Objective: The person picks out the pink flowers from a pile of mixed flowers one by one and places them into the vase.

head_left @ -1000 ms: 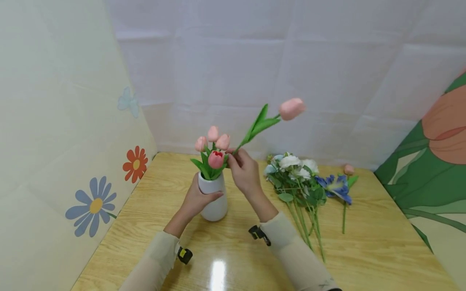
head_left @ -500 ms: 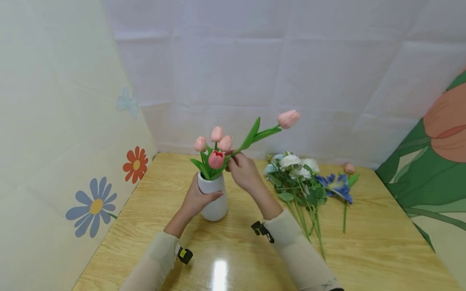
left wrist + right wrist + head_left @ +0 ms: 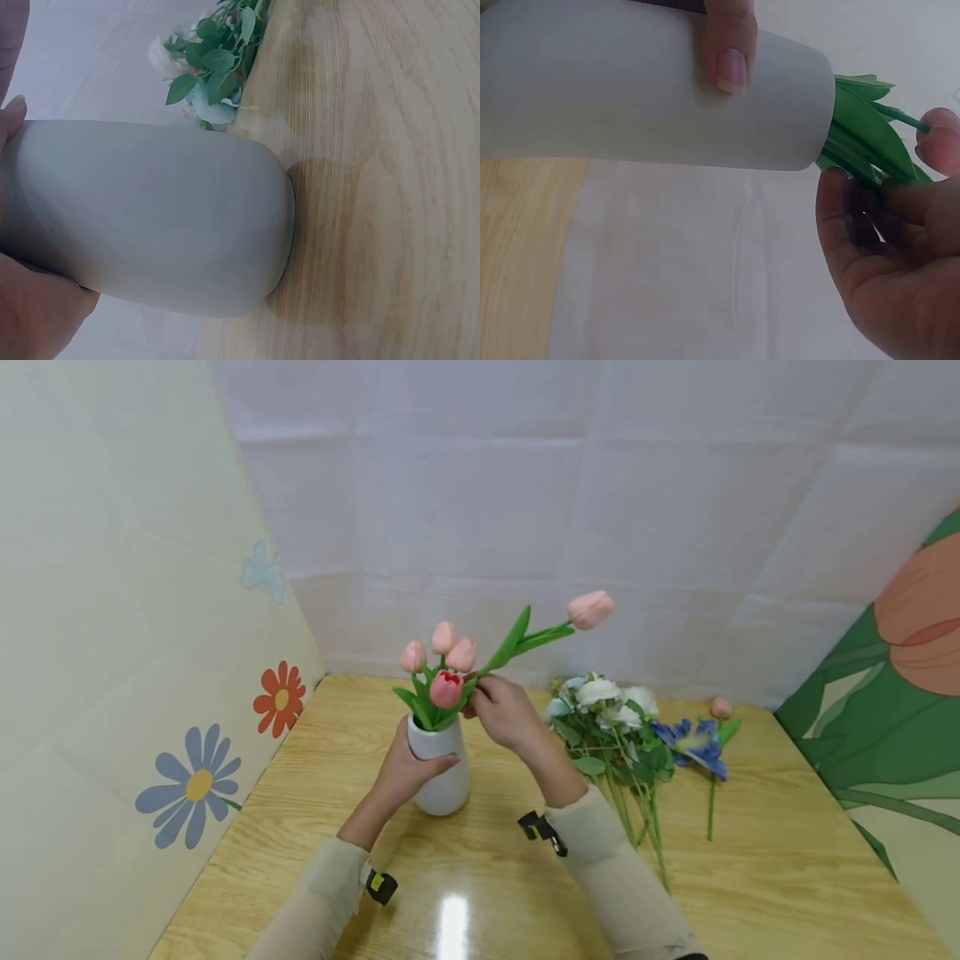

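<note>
My left hand grips the white vase round its upper part, thumb across the front. The vase stands upright on the table. Out of its mouth rise several pink tulips, a darker pink tulip among them. At the right side of the mouth, my right hand pinches the stem of another pale pink tulip, which leans far to the right. In the right wrist view the fingers of my right hand are close by the rim among green leaves; the stem's lower end cannot be made out.
Right of the vase lies a bunch of white and pale blue flowers with long stems. Beside it are a blue flower and a pink tulip. A white cloth hangs behind the wooden table.
The tulip in my right hand has sunk lower and shifted slightly left, its bloom now nearer the vase. My left hand and the vase have stayed in place.
</note>
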